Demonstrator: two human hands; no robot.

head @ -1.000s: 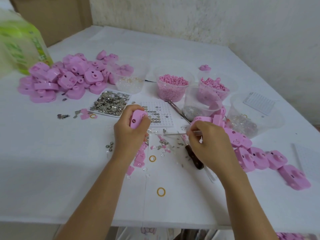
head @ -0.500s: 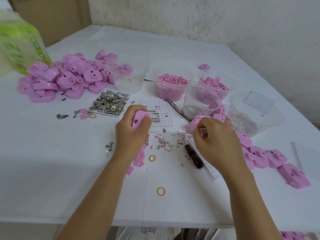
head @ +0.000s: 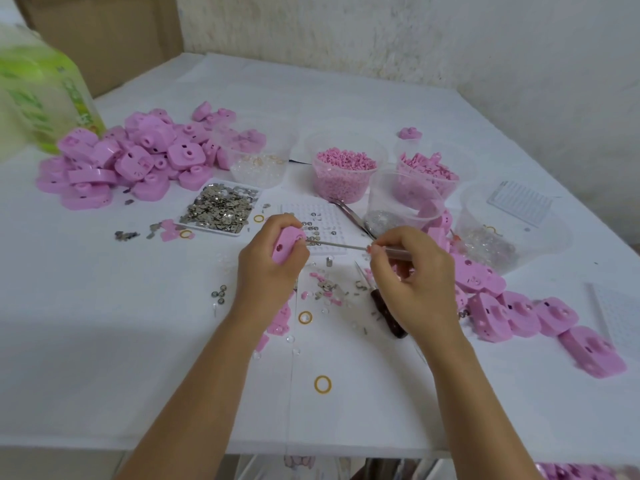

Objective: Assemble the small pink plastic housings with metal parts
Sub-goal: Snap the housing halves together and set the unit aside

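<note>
My left hand (head: 268,271) grips a small pink housing (head: 285,245) upright above the table. My right hand (head: 414,275) pinches a thin tool with a clear handle (head: 398,252); its metal shaft (head: 337,244) reaches left to the housing's edge. A white grid tray (head: 318,225) with small metal parts lies just behind the hands. A flat tray of silvery metal pieces (head: 221,209) sits to the left of it.
A heap of pink housings (head: 131,161) lies at back left, and a row of them (head: 519,313) at right. Clear cups of pink pieces (head: 344,173) stand behind. A dark-handled tool (head: 386,311), tweezers (head: 349,214), yellow rings (head: 322,384) and loose bits lie nearby.
My right hand had drawn back to the right with the tool. Now it has swung the shaft left so its tip meets the housing. My left hand stays in place.
</note>
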